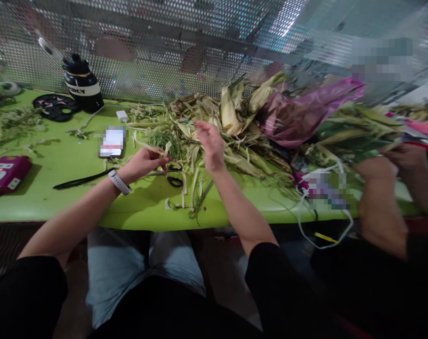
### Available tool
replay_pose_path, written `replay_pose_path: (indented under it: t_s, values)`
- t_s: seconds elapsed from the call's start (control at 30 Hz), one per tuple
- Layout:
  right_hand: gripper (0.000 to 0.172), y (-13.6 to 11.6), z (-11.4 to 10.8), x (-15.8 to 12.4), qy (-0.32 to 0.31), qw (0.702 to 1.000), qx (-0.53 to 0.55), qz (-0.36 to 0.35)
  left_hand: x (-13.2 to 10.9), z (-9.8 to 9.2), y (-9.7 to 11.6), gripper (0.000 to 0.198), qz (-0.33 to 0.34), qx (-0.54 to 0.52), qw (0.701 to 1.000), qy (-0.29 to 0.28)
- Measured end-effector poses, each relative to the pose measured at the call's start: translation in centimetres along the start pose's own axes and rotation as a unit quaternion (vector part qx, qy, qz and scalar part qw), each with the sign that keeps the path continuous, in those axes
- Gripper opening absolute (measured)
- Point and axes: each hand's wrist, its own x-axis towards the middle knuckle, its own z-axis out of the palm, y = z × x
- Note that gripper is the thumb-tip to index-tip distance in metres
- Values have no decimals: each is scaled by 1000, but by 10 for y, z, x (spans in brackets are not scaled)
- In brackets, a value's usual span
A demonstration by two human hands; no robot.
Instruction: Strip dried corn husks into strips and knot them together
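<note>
- At the far left, a black sports bottle (pixel 83 89) is standing on the green table (pixel 58 207), while a magenta device (pixel 9 174) is lying nearer.
- A smartphone (pixel 113 141) is resting just beyond the left forearm.
- The left hand (pixel 148 160) is curling nearly closed, apparently pinching a pale husk strip (pixel 167 149) at its fingertips; the strip is lying left of the other hand.
- Black-handled scissors (pixel 168 177) are lying just beside those fingers (whether they are touching, I cannot tell).
- The right hand (pixel 212 146) is hovering open, fingers spread loosely and seemingly holding nothing, before the heap of corn husks (pixel 231 110).
- The step seems to be handling a single strip; the next move is probably calling for a clear grip, avoiding the scissors.
- Farther right, a purple plastic bag (pixel 291 117) is sitting against the heap, and a co-worker's hands (pixel 378 169) are working.
</note>
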Motion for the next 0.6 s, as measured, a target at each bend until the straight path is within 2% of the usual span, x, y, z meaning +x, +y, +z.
replay_pose_path:
  t_s: [0.1,0.17,0.23,0.3,0.37,0.43,0.5,0.6]
  values:
    - [37,-9,13,-9,-167,979,-79,-88,-2,7,-2,9,16,77,996,-51]
    - [28,-13,25,-16,-212,970,-54,-105,-1,10,-4,9,22,102,992,-72]
    - [20,-13,33,-21,-210,974,7,-84,0,12,-6,11,21,108,989,-94]
    - [20,-12,35,-22,-179,980,86,-18,0,12,-5,13,9,89,989,-118]
    - [27,-10,32,-20,-157,972,159,73,-1,10,-3,24,-8,51,991,-124]
    - [36,-9,28,-18,-160,954,209,143,-2,8,-3,32,-21,24,994,-108]
    - [40,-9,26,-17,-172,943,230,165,-2,7,-5,40,-23,22,995,-99]
    - [38,-10,26,-17,-192,945,222,148,-1,10,-7,46,-24,49,989,-140]
